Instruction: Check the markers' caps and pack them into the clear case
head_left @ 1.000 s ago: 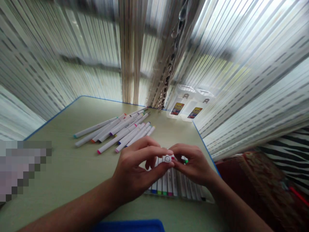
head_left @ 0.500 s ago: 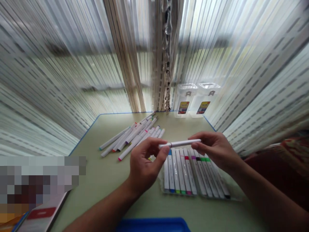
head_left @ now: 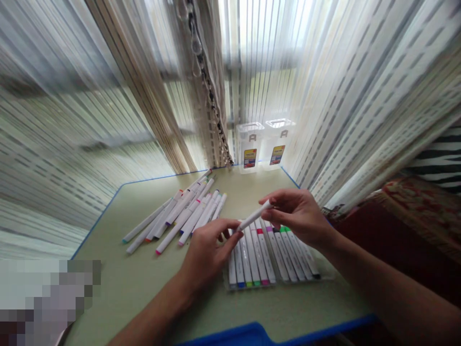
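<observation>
Between my two hands a white marker (head_left: 252,217) is held in the air, slanting up to the right. My left hand (head_left: 212,245) pinches its lower left end, and my right hand (head_left: 297,214) grips its upper right end. Under them lies a clear tray (head_left: 248,288) with a row of white markers (head_left: 262,262) side by side, several with coloured bands or ends. To the left, a loose pile of white markers (head_left: 187,211) with coloured tips rests on the table, apart from both hands.
Two clear plastic cases (head_left: 250,144) with yellow and blue labels stand at the table's back edge, against striped curtains (head_left: 144,96). The pale table (head_left: 118,298) has a blue rim. A blurred-out patch covers the lower left. Red patterned fabric (head_left: 406,211) is at the right.
The marker, end-on between both hands a second ago, swung to nearly level with the right hand drawn outward. Now it tilts up to the right, hands closer together. The view has also shifted.
</observation>
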Available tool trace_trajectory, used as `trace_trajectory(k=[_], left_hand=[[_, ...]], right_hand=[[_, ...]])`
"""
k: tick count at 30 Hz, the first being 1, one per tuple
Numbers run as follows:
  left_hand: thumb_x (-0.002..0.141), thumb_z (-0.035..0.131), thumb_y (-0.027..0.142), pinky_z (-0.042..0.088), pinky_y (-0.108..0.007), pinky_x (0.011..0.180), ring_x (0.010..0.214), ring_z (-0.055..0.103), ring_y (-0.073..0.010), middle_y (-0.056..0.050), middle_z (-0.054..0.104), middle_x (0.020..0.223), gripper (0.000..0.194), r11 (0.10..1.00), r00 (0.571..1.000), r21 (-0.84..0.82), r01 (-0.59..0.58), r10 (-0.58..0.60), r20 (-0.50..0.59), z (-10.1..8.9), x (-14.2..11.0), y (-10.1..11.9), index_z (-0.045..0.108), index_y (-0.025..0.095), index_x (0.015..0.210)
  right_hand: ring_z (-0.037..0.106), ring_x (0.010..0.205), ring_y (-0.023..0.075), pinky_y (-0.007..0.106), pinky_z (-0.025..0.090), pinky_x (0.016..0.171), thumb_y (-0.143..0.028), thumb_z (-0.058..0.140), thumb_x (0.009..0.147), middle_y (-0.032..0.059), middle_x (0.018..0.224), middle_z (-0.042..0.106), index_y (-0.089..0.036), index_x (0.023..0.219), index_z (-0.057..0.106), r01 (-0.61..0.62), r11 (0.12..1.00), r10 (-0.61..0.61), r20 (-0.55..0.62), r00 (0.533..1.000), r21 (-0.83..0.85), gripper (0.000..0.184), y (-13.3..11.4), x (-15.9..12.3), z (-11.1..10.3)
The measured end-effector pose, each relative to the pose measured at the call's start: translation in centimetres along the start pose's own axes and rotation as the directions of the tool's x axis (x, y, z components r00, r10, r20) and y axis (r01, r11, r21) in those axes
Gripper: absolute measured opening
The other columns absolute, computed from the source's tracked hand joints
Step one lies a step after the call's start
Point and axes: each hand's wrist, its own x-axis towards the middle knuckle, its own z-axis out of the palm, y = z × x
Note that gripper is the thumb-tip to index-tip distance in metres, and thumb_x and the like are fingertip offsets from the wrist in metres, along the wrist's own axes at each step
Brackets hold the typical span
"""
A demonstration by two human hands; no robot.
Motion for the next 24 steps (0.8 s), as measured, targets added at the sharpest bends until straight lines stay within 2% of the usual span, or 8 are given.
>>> trace_trajectory(k=[2, 4, 7, 10, 16, 24], left_hand=[[0.088, 0.066, 0.018, 0.050, -0.027, 0.064, 0.069, 0.064, -0.0161, -0.004, 0.074, 0.083, 0.013, 0.999, 1.000, 0.026, -0.028, 0.028, 0.001, 0.1, 0.0, -0.2, 0.075, 0.018, 0.098], [0.088, 0.066, 0.017, 0.051, -0.028, 0.067, 0.075, 0.065, -0.0170, -0.006, 0.074, 0.090, 0.014, 0.998, 0.999, 0.031, -0.046, 0.045, 0.009, 0.2, -0.1, -0.4, 0.074, 0.018, 0.099], [0.088, 0.066, 0.016, 0.052, -0.029, 0.071, 0.077, 0.064, -0.0170, -0.006, 0.072, 0.092, 0.014, 0.998, 0.998, 0.033, -0.055, 0.055, 0.016, 0.3, -0.1, -0.3, 0.074, 0.019, 0.100], [0.087, 0.066, 0.015, 0.052, -0.029, 0.072, 0.080, 0.065, -0.0179, -0.006, 0.073, 0.091, 0.013, 0.997, 0.997, 0.032, -0.075, 0.074, 0.031, 0.3, -0.2, -0.1, 0.074, 0.019, 0.097], [0.086, 0.062, 0.012, 0.054, -0.031, 0.076, 0.087, 0.069, -0.0209, -0.008, 0.073, 0.092, 0.013, 0.990, 0.990, 0.027, -0.135, 0.134, 0.050, 0.4, -0.4, 0.4, 0.073, 0.018, 0.090], [0.090, 0.059, 0.021, 0.056, -0.032, 0.073, 0.082, 0.070, -0.0214, -0.009, 0.073, 0.087, 0.015, 0.975, 0.976, 0.035, -0.218, 0.218, 0.022, 0.5, -0.2, 0.7, 0.074, 0.017, 0.089]], right_hand=[[0.062, 0.052, 0.0100, 0.021, 0.052, 0.044, -0.025, 0.089, 0.067, 0.0012, 0.067, 0.070, -0.016, 0.081, 0.078, 0.046, 0.997, -0.044, 0.038, 0.998, -0.061, 0.020, -0.2, -0.4, 0.4], [0.064, 0.057, 0.0112, 0.023, 0.055, 0.051, -0.026, 0.087, 0.071, 0.0028, 0.070, 0.072, -0.015, 0.083, 0.077, 0.146, 0.978, -0.132, 0.096, 0.987, -0.151, 0.018, -0.4, -0.9, 0.8], [0.062, 0.058, 0.0103, 0.022, 0.053, 0.053, -0.022, 0.081, 0.078, 0.0028, 0.071, 0.072, -0.015, 0.086, 0.077, 0.313, 0.897, -0.257, 0.205, 0.944, -0.313, 0.011, -0.8, -1.4, 1.2], [0.060, 0.057, 0.0107, 0.022, 0.050, 0.051, -0.019, 0.080, 0.080, 0.0016, 0.069, 0.071, -0.016, 0.089, 0.077, 0.409, 0.821, -0.320, 0.271, 0.908, -0.400, 0.010, -1.1, -1.8, 1.4], [0.056, 0.052, 0.0091, 0.022, 0.046, 0.050, -0.020, 0.079, 0.081, 0.0003, 0.065, 0.068, -0.015, 0.088, 0.076, 0.489, 0.777, -0.378, 0.328, 0.866, -0.397, 0.009, -1.7, -2.1, 1.9], [0.055, 0.053, 0.0097, 0.023, 0.045, 0.051, -0.020, 0.078, 0.082, -0.0004, 0.065, 0.065, -0.017, 0.088, 0.076, 0.509, 0.768, -0.369, 0.381, 0.848, -0.388, 0.007, -1.9, -2.5, 1.9]])
